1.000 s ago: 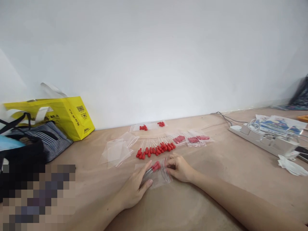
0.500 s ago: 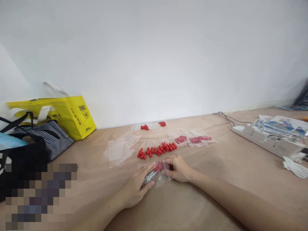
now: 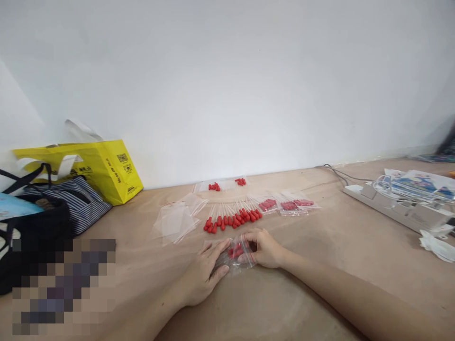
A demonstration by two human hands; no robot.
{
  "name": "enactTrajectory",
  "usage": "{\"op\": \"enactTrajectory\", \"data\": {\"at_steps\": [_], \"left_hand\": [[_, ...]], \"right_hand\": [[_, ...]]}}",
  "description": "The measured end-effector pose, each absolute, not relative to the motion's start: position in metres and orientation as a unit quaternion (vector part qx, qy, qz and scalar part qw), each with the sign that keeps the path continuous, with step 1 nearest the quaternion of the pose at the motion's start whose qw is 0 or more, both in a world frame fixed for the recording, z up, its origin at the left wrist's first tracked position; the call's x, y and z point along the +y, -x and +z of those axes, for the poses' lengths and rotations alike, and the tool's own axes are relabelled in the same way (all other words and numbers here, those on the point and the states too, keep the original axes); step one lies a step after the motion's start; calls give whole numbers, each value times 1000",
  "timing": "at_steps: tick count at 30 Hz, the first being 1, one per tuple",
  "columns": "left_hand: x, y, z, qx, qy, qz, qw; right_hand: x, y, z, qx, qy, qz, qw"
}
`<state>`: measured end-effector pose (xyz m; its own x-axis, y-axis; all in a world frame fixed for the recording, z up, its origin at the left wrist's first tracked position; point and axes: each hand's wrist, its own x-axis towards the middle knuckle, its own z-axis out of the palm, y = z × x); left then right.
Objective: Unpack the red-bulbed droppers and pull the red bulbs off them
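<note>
A small clear zip bag (image 3: pixel 237 257) with red-capped droppers inside lies on the tan surface between my hands. My left hand (image 3: pixel 204 274) presses on the bag's left end, fingers laid over it. My right hand (image 3: pixel 263 247) pinches the bag's right end with thumb and fingers closed on the plastic. Just beyond, a row of several loose droppers with red bulbs (image 3: pixel 232 219) lies fanned out. A stack of empty clear bags (image 3: pixel 175 220) sits to the left of the row.
Filled bags of red droppers (image 3: pixel 288 204) lie right of the row, two more small red groups (image 3: pixel 227 184) near the wall. A yellow bag (image 3: pixel 101 169) and striped bag (image 3: pixel 74 201) stand at left. A white power strip (image 3: pixel 394 208) with cables and packets lies at right.
The bag has slid slightly toward me and flattened between my hands; the red bulbs inside have shifted lower. Both hands stay on its ends.
</note>
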<state>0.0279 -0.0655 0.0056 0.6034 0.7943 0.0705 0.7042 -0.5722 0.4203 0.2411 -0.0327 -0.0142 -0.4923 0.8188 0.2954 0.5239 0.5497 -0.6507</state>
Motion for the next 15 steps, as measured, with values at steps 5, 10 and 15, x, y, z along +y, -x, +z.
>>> {"op": "enactTrajectory", "data": {"at_steps": [5,10,15], "left_hand": [[-65,-28,6,438,-872,113,186],[-66,-29,8,435,-873,117,185],[-66,-29,8,441,-867,121,197]], "right_hand": [[-33,-244,-13,-832,412,222,298],[-32,-243,-13,-854,372,206,298],[-32,-241,-12,-851,380,206,298]]}}
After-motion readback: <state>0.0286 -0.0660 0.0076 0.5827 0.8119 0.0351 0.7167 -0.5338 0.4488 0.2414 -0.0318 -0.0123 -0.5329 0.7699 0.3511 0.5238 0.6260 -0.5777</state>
